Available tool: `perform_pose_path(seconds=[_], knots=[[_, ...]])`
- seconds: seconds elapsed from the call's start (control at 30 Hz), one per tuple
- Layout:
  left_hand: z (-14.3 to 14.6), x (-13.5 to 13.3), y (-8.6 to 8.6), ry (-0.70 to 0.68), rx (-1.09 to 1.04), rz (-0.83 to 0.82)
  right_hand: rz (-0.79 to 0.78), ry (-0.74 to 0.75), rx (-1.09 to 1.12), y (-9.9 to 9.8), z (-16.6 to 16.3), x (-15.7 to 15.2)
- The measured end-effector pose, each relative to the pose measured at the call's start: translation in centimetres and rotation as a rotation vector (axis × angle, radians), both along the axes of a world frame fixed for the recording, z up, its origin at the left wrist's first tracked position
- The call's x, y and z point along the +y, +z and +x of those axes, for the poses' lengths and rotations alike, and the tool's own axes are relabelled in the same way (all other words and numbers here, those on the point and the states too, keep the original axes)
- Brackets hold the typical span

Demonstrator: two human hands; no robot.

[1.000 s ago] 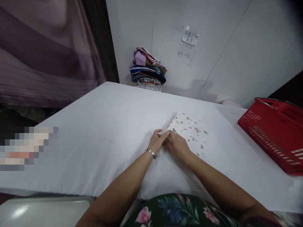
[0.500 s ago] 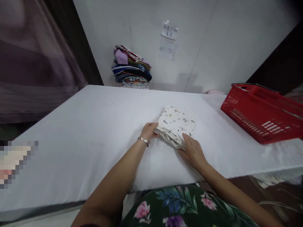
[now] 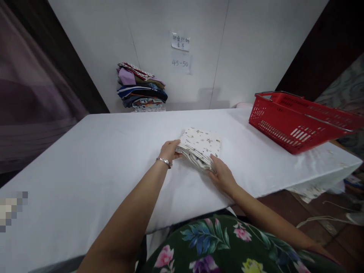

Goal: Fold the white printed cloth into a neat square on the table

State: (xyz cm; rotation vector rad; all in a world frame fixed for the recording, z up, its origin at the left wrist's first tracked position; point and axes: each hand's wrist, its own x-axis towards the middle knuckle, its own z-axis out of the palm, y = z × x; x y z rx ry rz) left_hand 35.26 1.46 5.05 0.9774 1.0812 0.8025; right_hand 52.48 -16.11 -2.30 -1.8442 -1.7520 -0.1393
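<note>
**White patterned cloth held at both near corners**

White fabric with a small scattered print, the folded cloth (image 3: 200, 146) sits on the table (image 3: 99, 159) a little right of its middle, stacked in several layers whose edges show along the near side. We grip it from both ends: our left hand (image 3: 168, 150), a bracelet (image 3: 164, 162) at its wrist, closes on the left near corner with the thumb on top, and our right hand (image 3: 222, 175) pinches the right near corner, fingers tucked against the layered edge. The near edge looks slightly raised off the white table covering, though we cannot tell how far.

To the right, well apart from the cloth, a red basket (image 3: 295, 121) stands on the table near its far right corner. At the far left, against the wall, we see a pile of folded clothes (image 3: 140, 89) in mixed colours. Above and to the right of that pile, paper notes (image 3: 180, 51) are stuck to the wall.
</note>
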Motion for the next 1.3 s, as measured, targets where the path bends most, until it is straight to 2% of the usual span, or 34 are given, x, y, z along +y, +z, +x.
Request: perform_pose_path(seconds=[0.13, 0.37, 0.57, 0.67, 0.77, 0.87, 0.97, 1.07, 1.17, 1.23, 1.3], knots=[[0.1, -0.3, 0.3, -0.034, -0.027, -0.012, -0.031, -0.039, 0.099, -0.1, 0.6, -1.0], [0.6, -1.0, 0.8, -0.042, -0.029, 0.013, 0.034, -0.042, 0.045, 0.0, 0.1, -0.6], [0.6, -1.7, 0.9, -0.039, -0.027, 0.017, -0.048, -0.087, -0.032, 0.3, -0.1, 0.4], [0.1, -2.5, -0.1, 0.011, 0.021, 0.013, -0.078, -0.183, -0.028, 1.0, 1.5, 0.1], [-0.4, -3.9, -2.1, 0.022, 0.122, -0.003, -0.026, -0.302, -0.052, 1.9, 3.6, -0.8], [-0.9, -5.4, -4.1, -0.022, 0.211, -0.037, -0.139, -0.228, -0.1, 2.0, 4.7, -1.8], [-1.3, -6.3, -5.3, -0.081, 0.27, -0.04, -0.217, -0.193, -0.118, 1.5, 4.8, -2.5], [-1.9, -7.0, -5.8, -0.142, 0.382, 0.059, -0.197, -0.21, -0.127, 0.9, 5.1, -2.9], [-2.5, -7.7, -6.4, -0.221, 0.531, 0.214, -0.29, -0.167, -0.139, 0.5, 5.9, -3.5], [-2.8, -8.1, -6.7, -0.259, 0.593, 0.281, -0.361, -0.162, -0.141, 0.7, 6.3, -4.0], [-2.9, -8.4, -6.9, -0.259, 0.611, 0.293, -0.38, -0.116, -0.145, 1.8, 6.2, -4.2]])
